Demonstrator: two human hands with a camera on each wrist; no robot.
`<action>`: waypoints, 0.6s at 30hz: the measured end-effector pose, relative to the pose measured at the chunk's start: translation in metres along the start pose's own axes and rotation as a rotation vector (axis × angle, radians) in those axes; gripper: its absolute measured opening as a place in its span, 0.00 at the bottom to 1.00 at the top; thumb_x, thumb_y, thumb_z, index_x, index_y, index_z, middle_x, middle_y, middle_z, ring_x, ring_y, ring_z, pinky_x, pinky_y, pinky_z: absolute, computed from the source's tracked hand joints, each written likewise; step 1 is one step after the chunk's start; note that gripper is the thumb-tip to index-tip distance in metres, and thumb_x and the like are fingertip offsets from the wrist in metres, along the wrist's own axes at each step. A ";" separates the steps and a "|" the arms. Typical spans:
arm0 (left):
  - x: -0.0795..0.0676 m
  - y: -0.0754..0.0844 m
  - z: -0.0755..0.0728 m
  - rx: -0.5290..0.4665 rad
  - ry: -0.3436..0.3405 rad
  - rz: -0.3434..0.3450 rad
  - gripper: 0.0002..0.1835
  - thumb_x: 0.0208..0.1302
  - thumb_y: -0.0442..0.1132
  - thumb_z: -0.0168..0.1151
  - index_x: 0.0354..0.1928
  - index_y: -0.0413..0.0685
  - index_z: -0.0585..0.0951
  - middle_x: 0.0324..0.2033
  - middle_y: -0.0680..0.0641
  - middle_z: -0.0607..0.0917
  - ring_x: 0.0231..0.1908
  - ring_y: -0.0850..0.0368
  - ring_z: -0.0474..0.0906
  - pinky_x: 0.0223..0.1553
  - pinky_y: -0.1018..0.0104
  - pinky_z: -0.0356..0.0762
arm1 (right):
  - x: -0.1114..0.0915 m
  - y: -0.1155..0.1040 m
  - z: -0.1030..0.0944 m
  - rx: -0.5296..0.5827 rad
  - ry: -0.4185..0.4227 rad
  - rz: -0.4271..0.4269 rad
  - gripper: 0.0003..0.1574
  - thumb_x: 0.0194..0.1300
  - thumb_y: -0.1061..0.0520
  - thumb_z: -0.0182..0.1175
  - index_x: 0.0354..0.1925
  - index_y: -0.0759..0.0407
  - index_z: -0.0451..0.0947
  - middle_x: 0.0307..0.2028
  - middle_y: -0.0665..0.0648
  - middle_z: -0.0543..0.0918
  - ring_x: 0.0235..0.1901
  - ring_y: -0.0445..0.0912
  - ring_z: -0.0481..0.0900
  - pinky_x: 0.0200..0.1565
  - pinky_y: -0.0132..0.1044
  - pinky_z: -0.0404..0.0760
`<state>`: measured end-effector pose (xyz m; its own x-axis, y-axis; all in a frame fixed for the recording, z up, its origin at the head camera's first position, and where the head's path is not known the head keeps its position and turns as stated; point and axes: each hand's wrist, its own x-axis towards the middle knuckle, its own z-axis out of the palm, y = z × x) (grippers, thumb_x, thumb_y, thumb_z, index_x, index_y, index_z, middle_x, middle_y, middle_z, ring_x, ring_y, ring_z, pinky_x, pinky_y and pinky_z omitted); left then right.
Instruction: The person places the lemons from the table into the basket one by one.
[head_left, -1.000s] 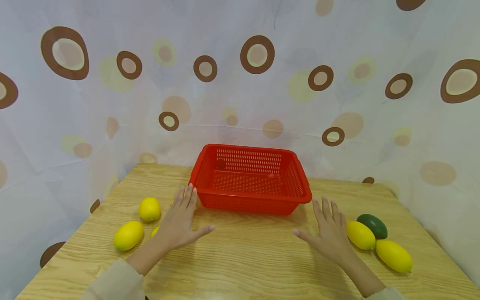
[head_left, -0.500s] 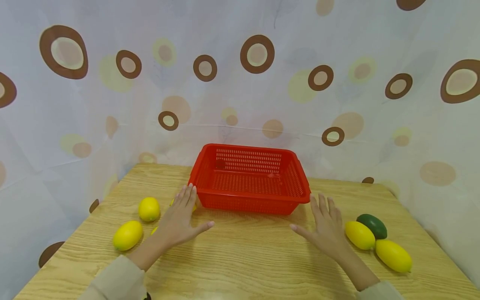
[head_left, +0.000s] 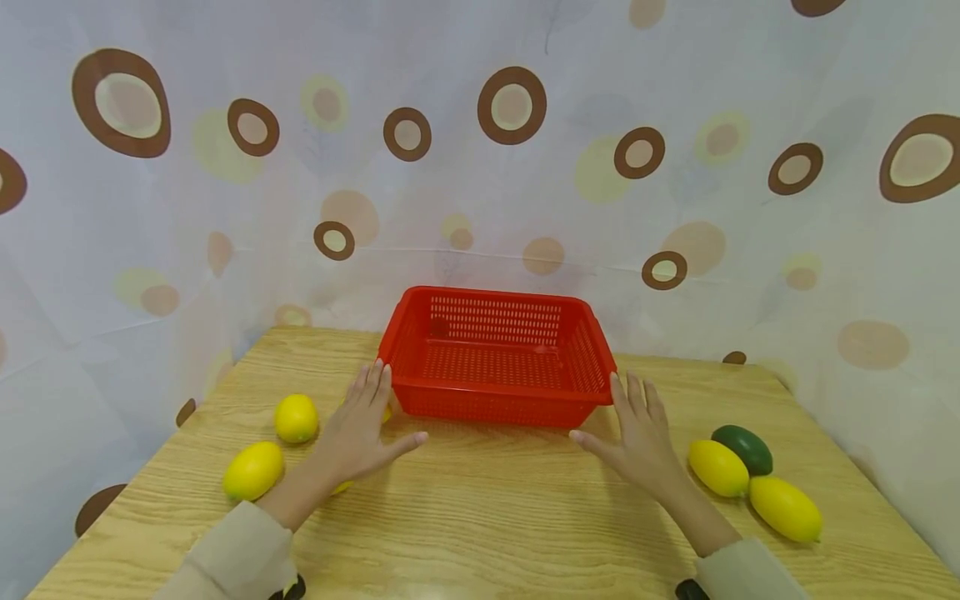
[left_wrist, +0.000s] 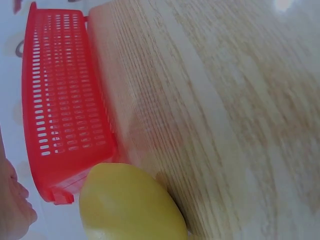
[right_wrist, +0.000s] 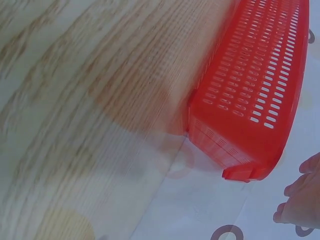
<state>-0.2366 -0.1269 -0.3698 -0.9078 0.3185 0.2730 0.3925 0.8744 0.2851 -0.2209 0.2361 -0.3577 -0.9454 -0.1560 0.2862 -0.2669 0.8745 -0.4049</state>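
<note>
A red slotted plastic basket (head_left: 480,400) stands near the back of the table, with its bottom bare. My left hand (head_left: 356,437) is held with straight fingers and thumb spread, its fingertips overlapping the basket's front left corner in the head view. Partly hidden behind that hand are yellow lemons, one of which (left_wrist: 130,205) shows large in the left wrist view. My right hand (head_left: 637,437), also straight-fingered, has its fingertips by the front right corner. Neither hand holds anything; whether the fingertips touch the basket cannot be told.
On the left lie a rounder lemon (head_left: 296,418) and a longer lemon (head_left: 254,471). Two lemons, one nearer the basket (head_left: 718,468) and one nearer the front (head_left: 785,508), lie at right with a dark green fruit (head_left: 742,449). A dotted curtain (head_left: 480,200) hangs behind the wooden table (head_left: 487,517).
My right hand has moved left and slightly forward, to the basket's right corner. My left hand has shifted only a little. The basket has not visibly moved on the table.
</note>
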 end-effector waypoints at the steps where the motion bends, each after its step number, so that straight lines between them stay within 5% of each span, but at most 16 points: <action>1: 0.001 0.000 0.000 -0.002 0.000 0.000 0.56 0.56 0.68 0.52 0.70 0.33 0.45 0.72 0.36 0.45 0.72 0.40 0.37 0.71 0.48 0.42 | 0.001 0.000 0.000 0.000 -0.002 0.003 0.64 0.54 0.34 0.59 0.71 0.69 0.41 0.71 0.73 0.40 0.69 0.69 0.32 0.64 0.68 0.37; 18: 0.014 0.000 -0.004 -0.006 0.014 0.005 0.54 0.57 0.68 0.52 0.70 0.32 0.47 0.72 0.36 0.46 0.72 0.41 0.38 0.71 0.48 0.42 | 0.012 -0.001 0.004 -0.022 0.010 0.008 0.63 0.55 0.32 0.58 0.70 0.70 0.44 0.71 0.73 0.43 0.69 0.69 0.35 0.65 0.67 0.40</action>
<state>-0.2487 -0.1238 -0.3624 -0.9035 0.3179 0.2875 0.3982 0.8707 0.2887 -0.2329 0.2320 -0.3572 -0.9453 -0.1446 0.2924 -0.2554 0.8857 -0.3877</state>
